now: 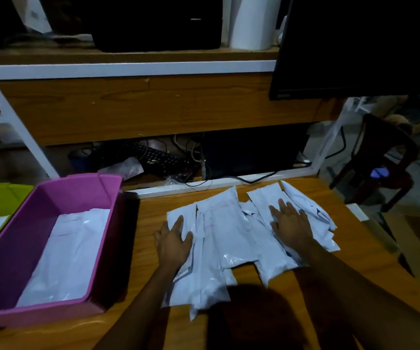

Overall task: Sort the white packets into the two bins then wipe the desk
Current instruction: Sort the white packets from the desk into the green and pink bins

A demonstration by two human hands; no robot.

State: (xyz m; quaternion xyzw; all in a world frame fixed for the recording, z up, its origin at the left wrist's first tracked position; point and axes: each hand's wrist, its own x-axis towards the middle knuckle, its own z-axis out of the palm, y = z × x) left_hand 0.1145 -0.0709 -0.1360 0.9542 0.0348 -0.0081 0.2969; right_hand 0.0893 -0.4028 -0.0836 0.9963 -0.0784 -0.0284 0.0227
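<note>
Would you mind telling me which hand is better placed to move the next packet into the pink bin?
Probably the left hand. It lies flat on the left edge of the packet pile, nearest the pink bin. The right hand rests on the pile's far side.

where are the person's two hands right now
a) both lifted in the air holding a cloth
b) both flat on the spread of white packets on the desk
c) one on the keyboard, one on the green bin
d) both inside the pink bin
b: the left hand and the right hand both lie palm down with fingers spread on the white packets spread over the desk, to the right of the pink bin.
</note>
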